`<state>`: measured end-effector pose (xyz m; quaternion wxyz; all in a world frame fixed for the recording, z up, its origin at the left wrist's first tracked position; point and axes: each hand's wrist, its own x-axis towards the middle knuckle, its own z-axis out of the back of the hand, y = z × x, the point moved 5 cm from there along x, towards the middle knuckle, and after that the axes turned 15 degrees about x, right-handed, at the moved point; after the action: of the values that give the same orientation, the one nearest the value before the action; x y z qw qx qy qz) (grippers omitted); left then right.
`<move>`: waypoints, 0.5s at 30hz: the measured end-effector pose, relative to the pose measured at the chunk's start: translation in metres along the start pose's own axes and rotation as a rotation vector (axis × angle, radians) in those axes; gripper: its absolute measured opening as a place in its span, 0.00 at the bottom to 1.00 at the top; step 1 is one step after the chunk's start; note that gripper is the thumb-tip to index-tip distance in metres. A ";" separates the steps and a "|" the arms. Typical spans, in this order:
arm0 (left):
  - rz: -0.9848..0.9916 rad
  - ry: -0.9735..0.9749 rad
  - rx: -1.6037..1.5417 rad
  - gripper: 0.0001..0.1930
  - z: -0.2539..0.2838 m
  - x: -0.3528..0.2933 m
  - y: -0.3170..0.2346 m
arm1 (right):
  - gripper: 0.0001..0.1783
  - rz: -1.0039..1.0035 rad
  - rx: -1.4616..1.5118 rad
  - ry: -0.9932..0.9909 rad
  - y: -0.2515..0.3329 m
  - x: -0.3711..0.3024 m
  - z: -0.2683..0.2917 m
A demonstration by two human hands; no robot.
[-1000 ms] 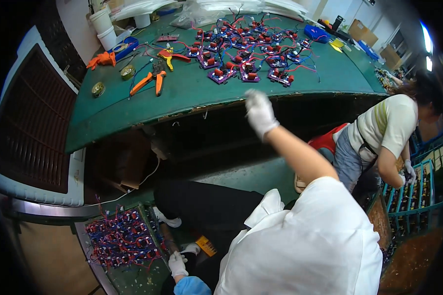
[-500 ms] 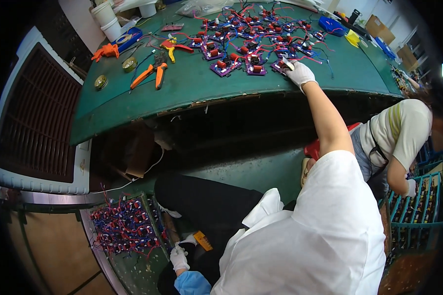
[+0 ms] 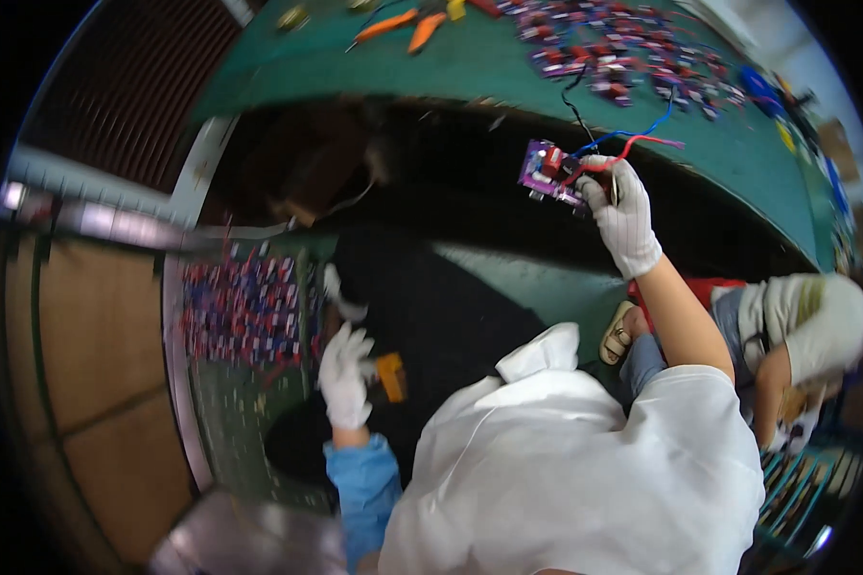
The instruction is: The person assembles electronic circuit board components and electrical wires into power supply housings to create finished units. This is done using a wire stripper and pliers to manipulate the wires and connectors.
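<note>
Shows a purple wired circuit board [image 3: 544,171] clamped in the fingers of the right hand [image 3: 626,218], before the near edge of the green counter [image 3: 384,75]. Suggests a batch partly handled: one in grasp, many similar boards [image 3: 628,53] left on the counter, a blurred cluster [image 3: 244,309] at left. Shows also the right arm [image 3: 683,311] extended, the left hand [image 3: 345,376] low near the dark trousers [image 3: 441,311], fingers apart, apparently empty.

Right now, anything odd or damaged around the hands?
Only mildly: at lower left, the green surface below the pile of circuit boards looks pale-speckled rather than plain; blur hides whether that's debris or wear. The single board in the right hand shows no obvious damage.
</note>
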<state>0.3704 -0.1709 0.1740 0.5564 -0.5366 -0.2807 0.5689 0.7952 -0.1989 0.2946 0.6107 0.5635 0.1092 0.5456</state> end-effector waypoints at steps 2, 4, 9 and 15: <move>-0.253 0.042 -0.160 0.23 -0.020 -0.004 -0.024 | 0.13 -0.043 0.277 0.110 0.048 -0.021 -0.060; -0.330 0.117 -0.196 0.39 -0.036 -0.017 -0.058 | 0.14 0.096 0.333 0.292 0.090 -0.040 -0.108; -0.295 -0.119 -1.031 0.52 -0.025 -0.052 -0.104 | 0.27 0.149 0.719 0.577 0.144 -0.092 -0.190; -0.286 -0.103 -1.433 0.48 0.006 -0.077 -0.103 | 0.30 -0.275 1.161 0.732 0.139 -0.126 -0.214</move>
<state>0.3838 -0.2183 0.2929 0.1235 -0.6996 -0.6771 0.1920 0.5118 -0.2080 0.2728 0.1982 0.5596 0.6521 0.4716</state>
